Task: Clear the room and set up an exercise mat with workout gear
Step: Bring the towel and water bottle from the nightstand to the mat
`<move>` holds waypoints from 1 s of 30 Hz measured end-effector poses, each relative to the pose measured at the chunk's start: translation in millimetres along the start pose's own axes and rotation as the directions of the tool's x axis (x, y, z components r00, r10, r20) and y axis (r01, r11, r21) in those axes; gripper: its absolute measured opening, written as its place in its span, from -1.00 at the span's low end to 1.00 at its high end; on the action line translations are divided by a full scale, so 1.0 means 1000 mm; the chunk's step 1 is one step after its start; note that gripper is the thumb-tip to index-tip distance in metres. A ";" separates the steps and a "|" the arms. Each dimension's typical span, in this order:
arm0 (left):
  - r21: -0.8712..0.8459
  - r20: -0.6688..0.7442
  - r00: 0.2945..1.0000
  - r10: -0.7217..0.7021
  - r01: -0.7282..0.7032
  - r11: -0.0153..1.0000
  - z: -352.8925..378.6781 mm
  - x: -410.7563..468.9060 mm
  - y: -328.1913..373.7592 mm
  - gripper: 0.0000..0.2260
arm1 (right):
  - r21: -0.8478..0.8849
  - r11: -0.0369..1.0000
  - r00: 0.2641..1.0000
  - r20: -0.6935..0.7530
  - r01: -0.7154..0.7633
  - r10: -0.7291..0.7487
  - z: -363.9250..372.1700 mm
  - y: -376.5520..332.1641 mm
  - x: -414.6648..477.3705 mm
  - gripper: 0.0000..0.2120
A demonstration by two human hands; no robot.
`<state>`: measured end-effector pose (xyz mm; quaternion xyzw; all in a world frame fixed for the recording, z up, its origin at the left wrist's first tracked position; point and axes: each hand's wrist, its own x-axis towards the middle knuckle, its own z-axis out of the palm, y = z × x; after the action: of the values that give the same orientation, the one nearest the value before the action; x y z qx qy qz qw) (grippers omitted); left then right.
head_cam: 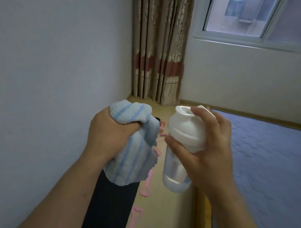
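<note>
Left hand (110, 137) fist clenched round blue striped towel (129, 150), held above far end of dark exercise mat (108, 213). Right hand (209, 150) clasps white-lidded shaker bottle (180, 151) right of mat. Pink cord (137, 212), possibly a resistance band, along mat's right edge.

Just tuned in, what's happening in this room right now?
A person stands over a dark mat laid along the wall. The left hand grips a bunched blue striped towel, and the right hand holds a shaker bottle upright by its white lid. Both are held in the air, not yet set down. A pink cord lies on the floor between the mat and the bed.
</note>
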<state>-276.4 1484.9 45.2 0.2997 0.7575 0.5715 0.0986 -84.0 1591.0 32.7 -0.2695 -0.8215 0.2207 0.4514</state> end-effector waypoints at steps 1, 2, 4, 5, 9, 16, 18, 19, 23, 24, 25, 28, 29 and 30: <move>-0.011 0.013 1.000 0.009 -0.009 1.000 0.012 0.012 0.000 -0.77 | -0.004 1.000 1.000 -0.019 -0.010 0.010 0.001 0.010 0.009 -0.26; -0.016 0.030 0.999 0.019 -0.018 1.000 0.027 0.025 0.001 -0.80 | 0.006 1.000 0.999 -0.034 -0.026 0.026 0.002 0.023 0.018 -0.26; -0.014 0.060 0.998 0.032 -0.031 0.999 0.054 0.049 0.003 -0.82 | 0.036 0.999 0.998 -0.055 -0.040 0.042 0.003 0.048 0.038 -0.28; -0.014 0.072 0.997 0.034 -0.033 0.999 0.068 0.062 0.003 -0.82 | 0.034 0.999 0.997 -0.065 -0.042 0.044 0.003 0.061 0.049 -0.29; -0.003 0.102 0.993 0.057 -0.057 0.998 0.129 0.122 0.015 -0.84 | 0.030 0.999 0.994 -0.102 -0.024 0.027 -0.001 0.122 0.112 -0.33; 0.033 0.077 0.996 0.055 -0.058 0.998 0.212 0.218 0.032 -0.84 | 0.028 0.999 0.989 -0.141 -0.032 0.036 0.003 0.210 0.219 -0.33; 0.041 0.091 0.995 0.048 -0.052 0.998 0.234 0.244 0.032 -0.86 | 0.035 0.999 0.989 -0.143 -0.036 0.040 0.010 0.234 0.244 -0.33; 0.051 0.099 0.994 0.045 -0.050 0.997 0.243 0.255 0.031 -0.87 | 0.036 0.999 0.989 -0.143 -0.036 0.041 0.014 0.244 0.255 -0.33; 0.058 0.104 0.993 0.047 -0.053 0.997 0.288 0.323 0.026 -0.88 | 0.042 0.998 0.989 -0.134 -0.055 0.060 0.036 0.294 0.309 -0.34; 0.055 0.109 0.993 0.053 -0.059 0.997 0.299 0.341 0.024 -0.88 | 0.040 0.998 0.989 -0.138 -0.051 0.056 0.042 0.306 0.323 -0.34; 0.047 0.117 0.991 0.059 -0.065 0.997 0.311 0.359 0.023 -0.90 | 0.030 0.999 0.989 -0.139 -0.044 0.047 0.050 0.319 0.339 -0.34; 0.011 0.156 0.986 0.058 -0.061 0.998 0.347 0.419 0.023 -0.93 | -0.006 0.999 0.990 -0.133 -0.042 0.041 0.071 0.355 0.393 -0.34; -0.002 0.161 0.985 0.059 -0.060 0.998 0.359 0.440 0.024 -0.93 | -0.022 0.999 0.991 -0.130 -0.037 0.034 0.077 0.366 0.412 -0.33; -0.011 0.162 0.985 0.054 -0.053 0.999 0.368 0.457 0.025 -0.94 | -0.038 0.999 0.992 -0.119 -0.038 0.033 0.081 0.374 0.428 -0.32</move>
<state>-452.9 2044.5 36.0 0.3654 0.7366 0.5501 0.1456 -254.1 2139.2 32.5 -0.3059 -0.7926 0.1957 0.4898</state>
